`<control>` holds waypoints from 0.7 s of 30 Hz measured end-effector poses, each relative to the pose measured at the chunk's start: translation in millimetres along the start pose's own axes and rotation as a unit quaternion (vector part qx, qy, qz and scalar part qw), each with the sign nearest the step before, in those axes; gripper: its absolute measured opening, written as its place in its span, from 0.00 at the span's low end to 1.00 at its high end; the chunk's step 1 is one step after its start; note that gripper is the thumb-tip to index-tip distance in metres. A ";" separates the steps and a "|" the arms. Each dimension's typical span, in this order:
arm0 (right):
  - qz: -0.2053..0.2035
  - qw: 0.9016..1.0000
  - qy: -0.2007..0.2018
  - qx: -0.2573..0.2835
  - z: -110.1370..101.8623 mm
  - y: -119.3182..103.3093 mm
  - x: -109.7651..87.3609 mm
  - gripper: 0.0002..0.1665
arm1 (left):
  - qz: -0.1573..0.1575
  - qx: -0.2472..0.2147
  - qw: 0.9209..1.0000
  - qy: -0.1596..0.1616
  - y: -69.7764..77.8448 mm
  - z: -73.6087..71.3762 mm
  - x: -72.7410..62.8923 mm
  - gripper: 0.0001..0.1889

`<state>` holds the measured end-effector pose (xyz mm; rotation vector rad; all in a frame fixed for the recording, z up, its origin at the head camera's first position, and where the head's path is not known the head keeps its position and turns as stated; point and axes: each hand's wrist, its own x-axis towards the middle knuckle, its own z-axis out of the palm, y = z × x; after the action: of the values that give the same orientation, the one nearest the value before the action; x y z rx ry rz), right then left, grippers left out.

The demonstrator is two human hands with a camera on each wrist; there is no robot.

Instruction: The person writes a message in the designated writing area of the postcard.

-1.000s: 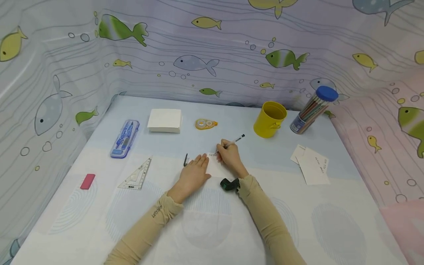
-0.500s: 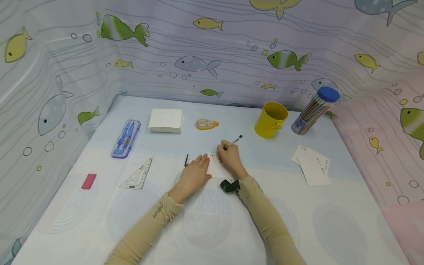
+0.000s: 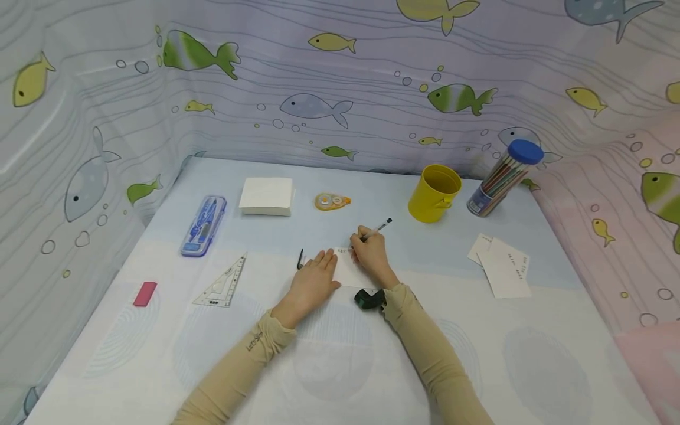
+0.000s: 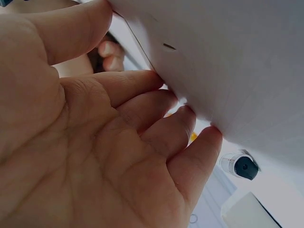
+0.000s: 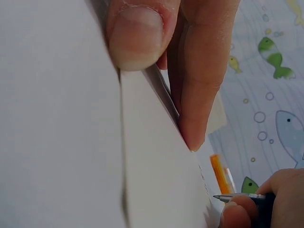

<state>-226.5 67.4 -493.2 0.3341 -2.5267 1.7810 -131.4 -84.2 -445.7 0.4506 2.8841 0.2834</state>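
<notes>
The right hand (image 3: 372,255) has its grip closed round a pen (image 3: 378,227), fingers curled on the barrel, the tip down on the top edge of a white card (image 3: 350,273). In the right wrist view the pen tip (image 5: 223,196) sits just at the card's far edge (image 5: 156,190). The left hand (image 3: 313,280) lies flat, fingers straight, pressing the card's left side to the bench (image 3: 340,366); the left wrist view shows those fingers (image 4: 156,118) spread against the paper, holding nothing.

Against the pictures from a second ago very little has changed. Both hands keep their places, the pen leans at much the same slant, and the short line of marks at the card's top seems a touch longer, though it is too small to read. The slight shift of the whole scene looks like head movement. I judge that writing goes on, stroke by stroke, with the card held steady.

Outward: a pen cap (image 3: 300,258) lies just left of the left hand, a set square (image 3: 223,282) and red eraser (image 3: 144,293) further left, written cards (image 3: 502,265) well apart on the right, a yellow cup (image 3: 438,193) and pencil tube (image 3: 504,177) behind.
</notes>
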 end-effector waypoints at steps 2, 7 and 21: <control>-0.001 1.000 0.001 -0.006 0.1 0.4 -0.2 0.21 | -0.001 0.002 1.000 0.000 0.5 0.0 0.0 0.33; -0.003 1.000 -0.007 -0.012 0.5 -0.5 -0.4 0.21 | 0.002 0.006 1.000 0.002 0.0 0.5 -0.1 0.33; -0.004 0.999 -0.004 -0.043 1.1 -1.4 0.9 0.21 | 0.003 0.003 1.000 -0.003 -1.4 2.8 1.3 0.34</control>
<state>-226.9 65.8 -492.2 0.3489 -2.5932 1.6655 -132.4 -84.6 -449.0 0.4595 2.8785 0.2748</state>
